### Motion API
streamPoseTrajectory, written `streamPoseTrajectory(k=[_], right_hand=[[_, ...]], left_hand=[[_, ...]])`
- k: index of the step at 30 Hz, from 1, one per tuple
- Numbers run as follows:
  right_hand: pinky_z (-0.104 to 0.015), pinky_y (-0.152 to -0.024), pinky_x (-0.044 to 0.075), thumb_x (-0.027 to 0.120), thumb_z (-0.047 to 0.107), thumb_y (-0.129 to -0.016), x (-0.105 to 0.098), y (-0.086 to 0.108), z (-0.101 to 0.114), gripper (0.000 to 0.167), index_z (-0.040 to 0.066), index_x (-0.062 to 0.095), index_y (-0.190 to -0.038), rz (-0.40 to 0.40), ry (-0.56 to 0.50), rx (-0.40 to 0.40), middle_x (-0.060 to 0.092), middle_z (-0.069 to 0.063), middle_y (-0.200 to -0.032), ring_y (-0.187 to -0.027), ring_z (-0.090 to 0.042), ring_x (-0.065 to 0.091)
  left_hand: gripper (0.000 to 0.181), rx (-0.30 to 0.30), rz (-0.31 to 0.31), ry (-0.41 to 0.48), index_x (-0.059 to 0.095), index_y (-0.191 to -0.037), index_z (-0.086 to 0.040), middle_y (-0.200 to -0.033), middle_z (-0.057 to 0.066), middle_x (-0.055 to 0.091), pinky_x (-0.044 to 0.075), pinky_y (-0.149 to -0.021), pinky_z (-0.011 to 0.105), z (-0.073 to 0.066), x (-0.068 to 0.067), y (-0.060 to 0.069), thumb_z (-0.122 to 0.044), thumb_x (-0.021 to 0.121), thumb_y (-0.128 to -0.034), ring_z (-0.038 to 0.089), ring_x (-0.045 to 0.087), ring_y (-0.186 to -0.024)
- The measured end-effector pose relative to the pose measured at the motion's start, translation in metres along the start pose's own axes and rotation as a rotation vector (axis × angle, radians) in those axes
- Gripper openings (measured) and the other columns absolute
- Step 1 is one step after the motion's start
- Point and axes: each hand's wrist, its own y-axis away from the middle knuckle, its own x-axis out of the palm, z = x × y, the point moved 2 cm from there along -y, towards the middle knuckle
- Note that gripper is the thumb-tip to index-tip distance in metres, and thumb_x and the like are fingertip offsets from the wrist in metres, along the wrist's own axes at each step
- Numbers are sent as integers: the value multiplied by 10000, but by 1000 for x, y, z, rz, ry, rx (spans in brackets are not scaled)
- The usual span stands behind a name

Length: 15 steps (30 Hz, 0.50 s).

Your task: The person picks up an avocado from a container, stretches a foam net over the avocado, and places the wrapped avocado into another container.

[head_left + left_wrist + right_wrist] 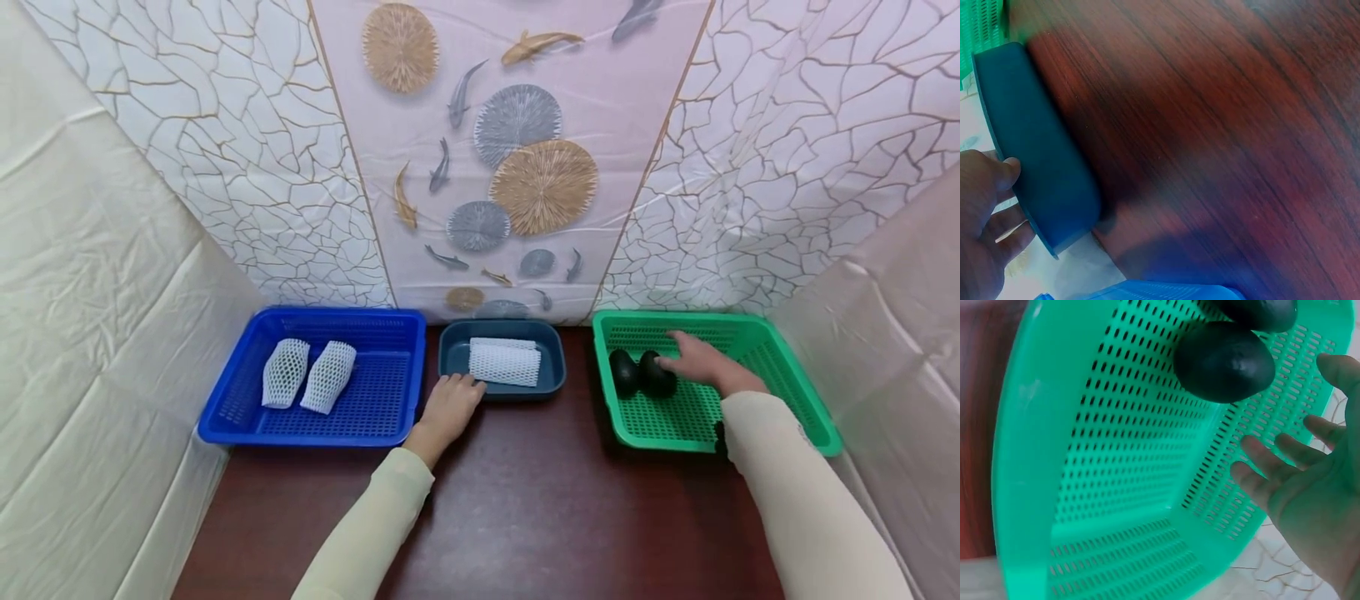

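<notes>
With fingers (1266, 458) loosely spread, hovering with right hand (701, 364) beside nearer dark fruit (658, 383), at nine o'clock in green basket (675, 427); with left hand (448, 410), pinching tray (552, 358) at eight o'clock. Probably reaching to pick; next, needs curling round.

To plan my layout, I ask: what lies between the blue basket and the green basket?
In the head view, a small dark tray with white foam netting in it stands between them; the left hand grips its rim.

Fish-print backdrop (517, 275), reddish-brown tabletop (517, 492)
</notes>
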Motion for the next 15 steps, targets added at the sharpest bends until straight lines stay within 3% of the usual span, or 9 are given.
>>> streamPoseTrajectory(k=[8, 15], right_hand=[[-735, -1108, 305, 455, 472, -1084, 10, -5, -9, 910, -146, 7, -1580, 80, -176, 78, 80, -468, -1582, -1428, -657, 177], [-734, -1098, 323, 456, 483, -1078, 21, -12, -16, 920, -134, 1, -1586, 91, -230, 125, 55, -460, -1590, -1434, -657, 163]], left_hand=[[226, -8, -4, -3, 758, -1124, -177, -1036, 45, 742, 571, -797, 408, 0, 1, -1, -58, 620, -990, 243, 693, -915], [234, -11, 1, 1, 766, -1133, -188, -1030, 34, 745, 572, -801, 408, 0, 2, -2, -63, 631, -988, 237, 690, -907]])
